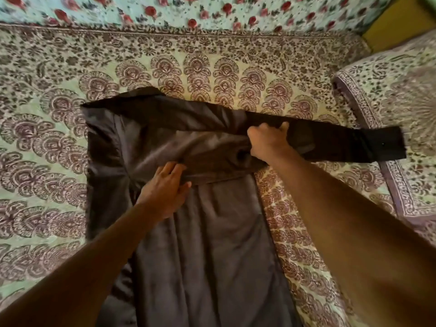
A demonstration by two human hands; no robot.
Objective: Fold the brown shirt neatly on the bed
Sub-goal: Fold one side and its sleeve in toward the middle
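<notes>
Far left of both hands: bed [47,95] under a printed cover, pattern in maroon on pale green.

Left hand [165,190]: laid palm down on the brown shirt [207,244]. Fingers [175,169] spread fairly wide and nearly straight, tips pressed against a fold edge running across the garment. Thumb out to the right, touching the same edge. No cloth curled into the palm.

Beyond and left of those fingertips: shoulder and collar area of the shirt, lying flat with some creases. Below the palm, toward the wearer: shirt body stretched lengthwise down the bed, smooth but with long wrinkles.

Right hand [267,141]: fingers [264,127] curled narrow around bunched fabric at the base of the sleeve [342,142], thumb raised above the cloth. Held fold just beside the left fingertips, apart from them by a short span of cloth.

Right of the right thumb: sleeve extended flat across the bed, cuff end reaching a pillow [401,90] in matching print.

Beyond both sets of fingertips: second cloth [212,10], light blue with red flowers, along the far edge of the bed.
</notes>
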